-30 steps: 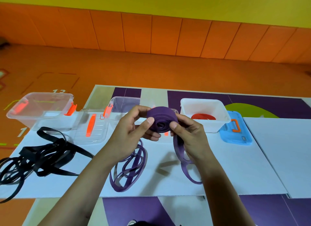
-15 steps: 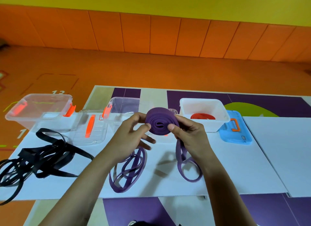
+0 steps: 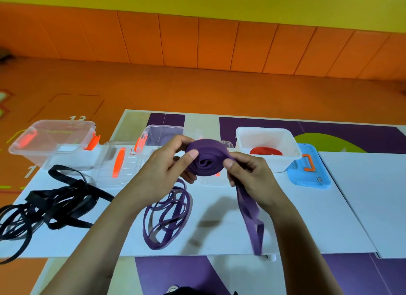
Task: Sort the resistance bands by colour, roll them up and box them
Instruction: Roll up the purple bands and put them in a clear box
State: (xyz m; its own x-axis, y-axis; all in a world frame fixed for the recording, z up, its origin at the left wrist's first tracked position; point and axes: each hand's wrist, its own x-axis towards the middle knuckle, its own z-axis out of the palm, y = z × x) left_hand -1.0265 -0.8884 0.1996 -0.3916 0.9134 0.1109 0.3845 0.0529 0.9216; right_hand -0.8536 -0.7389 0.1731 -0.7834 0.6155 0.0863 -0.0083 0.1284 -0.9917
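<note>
Above the middle of the tabletop (image 3: 318, 206), the left hand (image 3: 167, 169) grips the purple roll (image 3: 206, 160) across its face, likely so the coils cannot spring loose, while the right hand (image 3: 248, 176) pinches the rim where the loose tail (image 3: 251, 217) hangs.

Both forearms are bare along all of their visible length, from the wrists down to the lower edge of the head view. The left hand (image 3: 167, 169) and the right hand (image 3: 252, 176) are bare as well, and the thumbnails that show are cut short and plain. Between the arms at the very bottom lies a sliver of dark clothing (image 3: 197, 292), and just left of it a pale grey-white tip (image 3: 172, 289), possibly a shoe, too cropped to tell
</note>
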